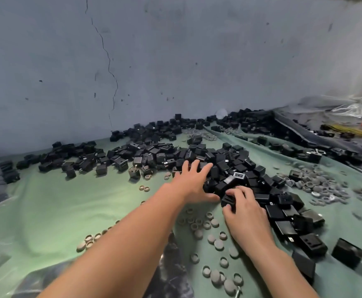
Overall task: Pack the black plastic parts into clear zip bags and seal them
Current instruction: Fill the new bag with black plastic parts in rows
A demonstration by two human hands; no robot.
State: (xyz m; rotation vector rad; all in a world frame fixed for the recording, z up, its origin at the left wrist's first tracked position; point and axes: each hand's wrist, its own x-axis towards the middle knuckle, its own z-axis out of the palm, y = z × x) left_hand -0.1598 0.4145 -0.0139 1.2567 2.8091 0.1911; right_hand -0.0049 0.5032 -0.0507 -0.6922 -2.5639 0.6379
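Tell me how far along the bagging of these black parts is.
Done: no filled, sealed bag can be made out. In hand: the left hand rests spread on the pile of black parts; the right hand grips one black part. Left: the whole pile on the green sheet lies loose.

Boxy black plastic parts [218, 160] lie heaped loose; some seem hollow.

Makeshift packing workshop: heaped black parts [218, 166], cracked wall [175, 61]
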